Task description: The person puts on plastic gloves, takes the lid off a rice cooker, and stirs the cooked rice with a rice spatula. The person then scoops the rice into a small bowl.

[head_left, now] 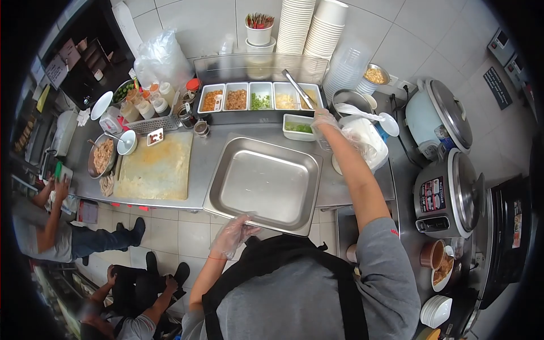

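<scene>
Commercial kitchen, identified by a stainless counter [200,168], a deep steel pan [263,175], a row of chopped toppings [260,102], tall stacks of bowls [296,25], grouped squeeze bottles [160,106] and large lidded cookers [432,201].

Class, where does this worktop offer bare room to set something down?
Free: most of the cutting board, below the small white dish; a narrow counter strip between board and steel pan; the pan's inside. Crowded: the back left, with squeeze bottles, and around the right hand, beside a green-filled container.
</scene>
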Tool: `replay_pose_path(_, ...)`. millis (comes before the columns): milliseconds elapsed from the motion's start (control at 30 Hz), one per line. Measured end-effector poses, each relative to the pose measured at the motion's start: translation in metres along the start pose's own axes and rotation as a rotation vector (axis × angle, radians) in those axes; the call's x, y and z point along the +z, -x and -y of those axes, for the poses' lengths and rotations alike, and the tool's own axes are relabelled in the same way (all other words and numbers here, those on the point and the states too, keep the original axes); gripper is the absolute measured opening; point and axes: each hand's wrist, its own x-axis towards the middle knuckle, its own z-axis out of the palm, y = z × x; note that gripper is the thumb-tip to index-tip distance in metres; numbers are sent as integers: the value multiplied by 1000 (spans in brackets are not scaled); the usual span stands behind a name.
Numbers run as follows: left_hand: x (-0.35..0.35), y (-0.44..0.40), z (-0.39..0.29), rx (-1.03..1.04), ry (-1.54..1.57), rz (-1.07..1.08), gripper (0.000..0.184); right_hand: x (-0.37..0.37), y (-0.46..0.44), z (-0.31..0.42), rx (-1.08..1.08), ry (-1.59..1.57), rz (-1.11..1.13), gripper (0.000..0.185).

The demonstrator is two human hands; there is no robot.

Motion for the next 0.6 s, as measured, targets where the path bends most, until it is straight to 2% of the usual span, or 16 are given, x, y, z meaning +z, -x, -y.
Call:
replay_pose_path(200,-4,6,-8,46,-27,15,31,-10,-2,-1,20,49,5,36)
replay_pose_path(333,-19,-1,-11,-6,-34,34,32,-3,-19,-6,34,41,-46,34)
replay_pose_path(467,-31,-9,-7,3,-23,90,33,-16,-7,-5,-19,91,-24,34)
replay_pose_path(600,-2,-1,-10,38,-5,141,30,-21,-5,-2,-14,99,4,35)
